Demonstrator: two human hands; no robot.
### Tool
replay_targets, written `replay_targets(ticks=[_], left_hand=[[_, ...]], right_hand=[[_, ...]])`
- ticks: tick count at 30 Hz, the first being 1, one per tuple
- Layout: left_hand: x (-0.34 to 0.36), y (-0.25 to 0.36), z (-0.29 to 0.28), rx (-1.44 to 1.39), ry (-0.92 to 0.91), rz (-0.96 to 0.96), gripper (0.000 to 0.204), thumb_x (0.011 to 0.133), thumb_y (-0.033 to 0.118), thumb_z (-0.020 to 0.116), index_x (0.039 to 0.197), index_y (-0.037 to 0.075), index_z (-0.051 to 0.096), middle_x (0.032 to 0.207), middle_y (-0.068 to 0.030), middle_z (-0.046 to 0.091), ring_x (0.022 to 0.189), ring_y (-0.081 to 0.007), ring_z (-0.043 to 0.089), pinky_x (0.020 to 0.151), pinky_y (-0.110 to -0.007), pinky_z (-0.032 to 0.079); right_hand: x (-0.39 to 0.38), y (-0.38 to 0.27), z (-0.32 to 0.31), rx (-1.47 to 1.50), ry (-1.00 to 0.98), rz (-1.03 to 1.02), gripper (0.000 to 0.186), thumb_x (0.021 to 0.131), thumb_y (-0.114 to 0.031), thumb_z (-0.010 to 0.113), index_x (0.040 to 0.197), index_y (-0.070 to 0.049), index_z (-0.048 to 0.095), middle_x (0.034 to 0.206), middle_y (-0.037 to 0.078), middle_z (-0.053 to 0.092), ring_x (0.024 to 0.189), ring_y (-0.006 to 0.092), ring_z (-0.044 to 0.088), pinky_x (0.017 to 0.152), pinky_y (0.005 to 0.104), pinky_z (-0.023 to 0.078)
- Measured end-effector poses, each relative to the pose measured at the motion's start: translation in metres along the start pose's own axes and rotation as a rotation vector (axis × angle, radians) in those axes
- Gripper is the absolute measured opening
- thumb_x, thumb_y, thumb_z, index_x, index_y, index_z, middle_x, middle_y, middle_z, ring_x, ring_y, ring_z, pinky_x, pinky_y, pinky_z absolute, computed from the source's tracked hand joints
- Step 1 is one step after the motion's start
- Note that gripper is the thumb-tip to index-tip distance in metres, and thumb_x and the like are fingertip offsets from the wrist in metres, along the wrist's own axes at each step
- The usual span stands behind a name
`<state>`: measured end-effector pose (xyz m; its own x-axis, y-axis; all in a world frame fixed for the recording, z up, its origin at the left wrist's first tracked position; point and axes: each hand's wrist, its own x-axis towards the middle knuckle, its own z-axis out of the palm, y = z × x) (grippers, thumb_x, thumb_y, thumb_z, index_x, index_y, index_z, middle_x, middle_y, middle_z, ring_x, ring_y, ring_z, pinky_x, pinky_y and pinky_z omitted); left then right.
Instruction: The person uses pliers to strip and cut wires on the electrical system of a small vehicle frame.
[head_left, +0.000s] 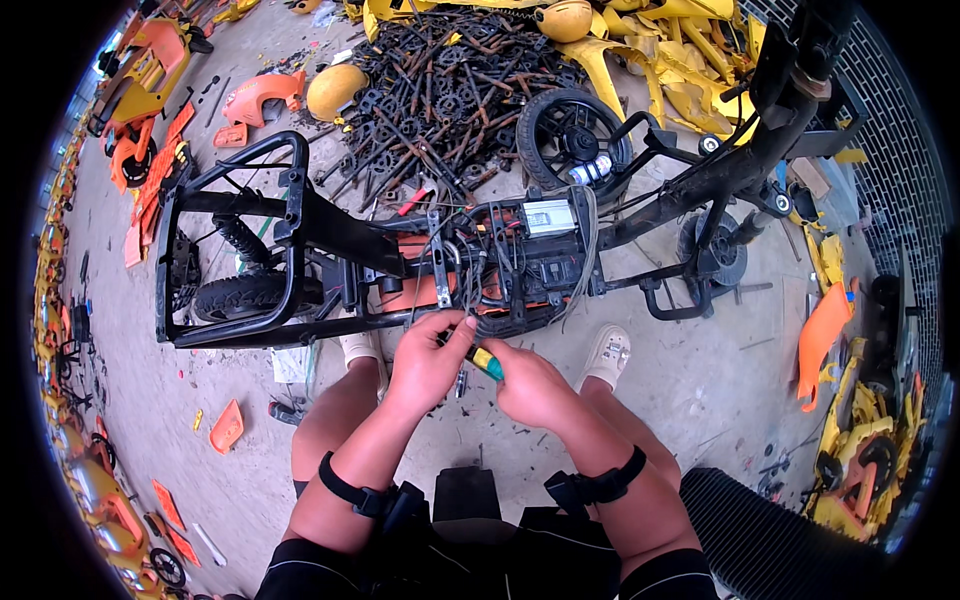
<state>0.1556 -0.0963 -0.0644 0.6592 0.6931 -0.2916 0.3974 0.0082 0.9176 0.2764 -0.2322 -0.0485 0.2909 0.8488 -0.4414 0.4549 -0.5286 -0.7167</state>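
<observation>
Black tubular metal vehicle frame is lying across the middle of the head view, and both bare hands are working just below its near edge. The right hand is closing firmly around a yellow-and-green tool handle, which is pointing toward the left hand. That hand is curling its fingers inward, thumb forward, where thin grey cables are hanging down from the frame; whether it is gripping the cables or the tool's far end, I cannot tell. Silver rectangular metal box is sitting among the wiring. Beyond the frame, a black-tyred spoked wheel is resting beside a heap of dark, rusty metal parts
</observation>
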Motion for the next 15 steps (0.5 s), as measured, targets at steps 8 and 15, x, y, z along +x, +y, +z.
replay_targets(ticks=[8, 15], left_hand=[[0.001, -0.004, 0.0, 0.013, 0.019, 0.01, 0.026, 0.097, 0.023, 0.072, 0.106, -0.002, 0.073, 0.101, -0.0118, 0.068, 0.085, -0.0187, 0.065, 0.077, -0.031, 0.052], [0.0, 0.0, 0.004, -0.08, 0.05, 0.007, 0.025, 0.098, 0.02, 0.07, 0.108, -0.004, 0.071, 0.114, -0.0123, 0.067, 0.066, -0.0144, 0.066, 0.057, -0.028, 0.053]], right_hand=[[-0.002, -0.002, 0.0, -0.021, -0.036, 0.054, 0.051, 0.083, -0.001, 0.057, 0.133, -0.005, 0.052, 0.114, 0.024, 0.068, 0.107, 0.0443, 0.065, 0.088, 0.0528, 0.052], [-0.003, 0.001, 0.004, -0.106, 0.043, 0.029, 0.052, 0.083, -0.001, 0.056, 0.135, -0.002, 0.05, 0.12, 0.025, 0.066, 0.105, 0.045, 0.065, 0.088, 0.0531, 0.052]])
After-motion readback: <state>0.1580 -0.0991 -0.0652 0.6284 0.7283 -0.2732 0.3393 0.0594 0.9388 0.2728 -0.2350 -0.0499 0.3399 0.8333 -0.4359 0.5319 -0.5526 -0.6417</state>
